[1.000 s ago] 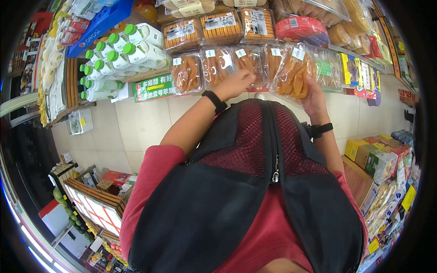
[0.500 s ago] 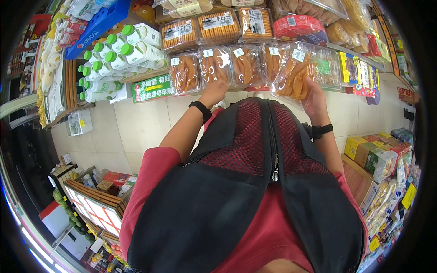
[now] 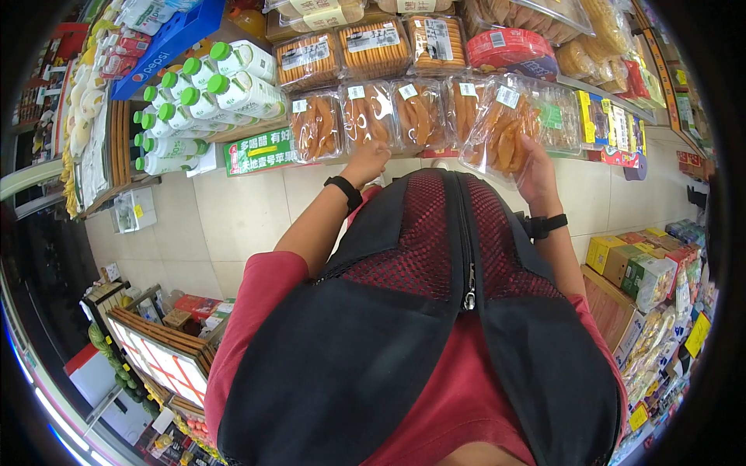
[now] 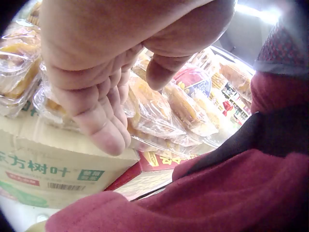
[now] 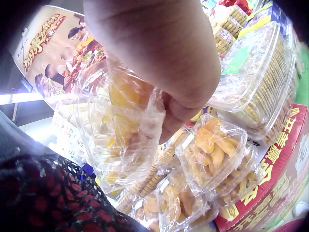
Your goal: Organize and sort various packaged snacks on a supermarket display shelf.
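Observation:
My right hand (image 3: pixel 536 177) grips a clear plastic box of orange dried strips (image 3: pixel 497 144) by its right side, tilted above the shelf front. In the right wrist view this wrapped box (image 5: pixel 130 130) hangs below the hand, thumb and fingers partly hiding it. My left hand (image 3: pixel 365 163) is at the front edge of the second similar box (image 3: pixel 370 113) from the left, overlapping its lower edge. The left wrist view shows the left hand's fingers (image 4: pixel 108 133) loosely extended, thumb apart, with wrapped boxes (image 4: pixel 149 101) behind them and nothing held.
Left of the boxes stand several white bottles with green caps (image 3: pixel 241 93). Behind are packs of round biscuits (image 3: pixel 373 46) and a red round tin (image 3: pixel 509 48). A yellow-and-blue pack (image 3: pixel 598 120) sits at right. Stacked cartons (image 3: pixel 633 268) stand on the floor side at lower right.
My left hand has moved left, from over the third box to the front edge of the second, and then stayed there. The right hand keeps holding its box, nearly still.

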